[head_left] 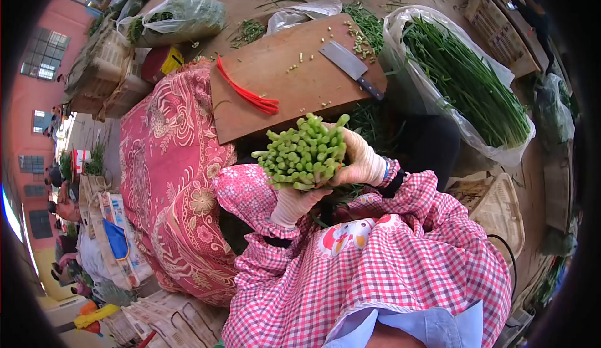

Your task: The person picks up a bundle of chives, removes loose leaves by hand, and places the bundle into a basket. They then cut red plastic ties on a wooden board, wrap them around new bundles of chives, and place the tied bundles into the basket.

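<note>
Both my hands, in pale gloves or wraps, are closed around a thick bunch of green vegetable stems (pixel 303 154). The blunt stem ends point up toward me, and the lower part of the bunch is hidden. My left hand (pixel 295 204) grips it from below left, and my right hand (pixel 360 159) wraps its right side. Just beyond the bunch is a brown wooden board (pixel 275 54). On it lie a cleaver (pixel 345 60) with a dark handle, a bundle of red ties (pixel 247 91) and small cut stem pieces (pixel 362 44).
An open plastic bag of long green stalks (pixel 463 79) stands at right. A pink patterned cloth (pixel 172 179) covers something at left. A filled bag (pixel 181 19) sits at upper left. Plastic crates (pixel 501 213) stand around, and loose greens (pixel 248 33) lie on the floor.
</note>
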Demonstrator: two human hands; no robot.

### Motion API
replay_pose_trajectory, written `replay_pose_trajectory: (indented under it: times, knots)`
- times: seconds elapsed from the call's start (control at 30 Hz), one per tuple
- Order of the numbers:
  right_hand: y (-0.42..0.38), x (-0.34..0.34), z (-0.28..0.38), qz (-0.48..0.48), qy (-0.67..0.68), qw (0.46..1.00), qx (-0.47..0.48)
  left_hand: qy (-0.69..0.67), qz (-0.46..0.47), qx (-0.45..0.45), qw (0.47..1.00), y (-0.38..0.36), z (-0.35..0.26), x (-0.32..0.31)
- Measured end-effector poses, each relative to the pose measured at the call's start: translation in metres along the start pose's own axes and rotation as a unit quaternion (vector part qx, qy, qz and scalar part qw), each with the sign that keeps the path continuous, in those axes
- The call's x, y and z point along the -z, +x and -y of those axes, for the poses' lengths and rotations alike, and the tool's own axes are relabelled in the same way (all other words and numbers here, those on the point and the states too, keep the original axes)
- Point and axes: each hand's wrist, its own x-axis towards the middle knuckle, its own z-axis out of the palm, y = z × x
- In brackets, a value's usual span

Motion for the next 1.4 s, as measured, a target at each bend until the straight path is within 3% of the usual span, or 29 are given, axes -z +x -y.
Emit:
replay_pose_trajectory:
  times: [0.07, 0.1, 0.17, 0.23, 0.3, 0.33, 0.4, 0.47, 0.57, 0.6, 0.63, 0.73, 0.77, 0.83, 0.87, 0.9, 0.97, 1.0, 1.03, 1.1, 1.17, 1.23, 1.27, 1.3, 1.37, 1.4]
  knots:
    - [0.002, 0.001, 0.000, 0.000, -0.156, 0.985, 0.070, -0.105, -0.028, 0.028, 0.994, 0.000, -0.008, 0.001]
    - [0.006, 0.008, -0.002, -0.002, -0.152, 0.986, 0.072, -0.100, -0.028, 0.031, 0.994, 0.002, -0.002, 0.005]
    - [0.005, 0.025, 0.012, 0.100, -0.280, 0.950, 0.094, -0.015, -0.017, -0.014, 1.000, -0.004, 0.010, 0.005]
    - [0.002, 0.040, 0.015, 0.122, -0.190, 0.973, 0.056, -0.027, -0.019, -0.014, 0.999, -0.006, 0.016, 0.004]
    - [0.005, 0.055, 0.033, 0.093, -0.046, 0.994, -0.024, 0.291, 0.033, -0.136, 0.947, -0.009, 0.021, 0.007]
    - [0.006, 0.058, 0.038, 0.036, -0.001, 0.998, -0.043, -0.076, -0.029, 0.020, 0.996, -0.013, 0.018, -0.008]
    - [0.010, 0.062, 0.043, -0.030, 0.080, 0.995, -0.052, -0.062, -0.007, 0.038, 0.997, -0.013, 0.016, -0.013]
    - [0.021, 0.065, 0.051, 0.040, 0.090, 0.994, -0.037, 0.028, 0.037, 0.041, 0.998, -0.007, 0.006, -0.020]
    - [0.028, 0.068, 0.047, 0.081, 0.150, 0.985, -0.006, -0.069, 0.051, 0.115, 0.990, -0.004, -0.005, -0.025]
    - [0.029, 0.069, 0.046, 0.089, 0.208, 0.974, 0.018, 0.069, 0.087, 0.070, 0.991, -0.001, -0.004, -0.023]
    - [0.029, 0.071, 0.046, 0.086, 0.208, 0.974, 0.016, 0.067, 0.089, 0.071, 0.991, 0.000, -0.002, -0.022]
    - [0.033, 0.077, 0.054, 0.153, 0.153, 0.976, 0.024, 0.285, 0.122, -0.059, 0.949, 0.002, 0.000, -0.020]
    - [0.034, 0.077, 0.058, 0.152, 0.153, 0.976, 0.024, 0.284, 0.123, -0.058, 0.949, 0.002, 0.001, -0.021]
    - [0.039, 0.072, 0.071, 0.229, 0.045, 0.972, 0.001, 0.027, 0.064, 0.076, 0.995, 0.000, 0.004, -0.023]
    - [0.046, 0.066, 0.081, 0.261, -0.044, 0.964, 0.032, 0.026, 0.067, 0.077, 0.994, -0.001, 0.007, -0.023]
    - [0.046, 0.062, 0.082, 0.256, -0.045, 0.965, 0.032, 0.014, 0.058, 0.102, 0.993, -0.003, 0.011, -0.022]
    - [0.042, 0.055, 0.082, 0.088, 0.007, 0.996, -0.032, 0.003, 0.061, 0.130, 0.990, -0.004, 0.022, -0.019]
    - [0.045, 0.056, 0.075, -0.069, 0.032, 0.997, 0.003, -0.034, 0.026, 0.126, 0.991, -0.007, 0.030, -0.018]
    - [0.047, 0.066, 0.062, -0.162, 0.123, 0.979, 0.014, -0.069, -0.012, 0.122, 0.990, -0.011, 0.033, -0.017]
    - [0.047, 0.086, 0.033, -0.109, 0.180, 0.976, 0.053, -0.173, -0.078, 0.066, 0.980, -0.004, 0.035, -0.014]
    - [0.028, 0.079, -0.012, 0.022, 0.194, 0.981, -0.013, -0.150, -0.111, 0.072, 0.980, 0.003, 0.030, -0.005]
    - [0.010, 0.048, -0.019, 0.084, 0.076, 0.993, -0.025, -0.196, -0.133, 0.058, 0.970, 0.016, 0.028, 0.008]
    - [-0.003, 0.041, -0.030, 0.106, -0.046, 0.990, -0.076, -0.245, -0.161, 0.041, 0.955, 0.019, 0.026, 0.016]
    - [-0.012, 0.037, -0.036, 0.095, -0.076, 0.981, -0.150, -0.239, -0.158, 0.042, 0.957, 0.019, 0.021, 0.024]
    - [-0.025, 0.049, -0.043, 0.069, -0.158, 0.966, -0.193, -0.359, -0.217, 0.025, 0.907, 0.022, 0.013, 0.042]
    - [-0.028, 0.056, -0.034, 0.067, -0.248, 0.936, -0.242, -0.357, -0.261, 0.016, 0.897, 0.021, 0.009, 0.053]
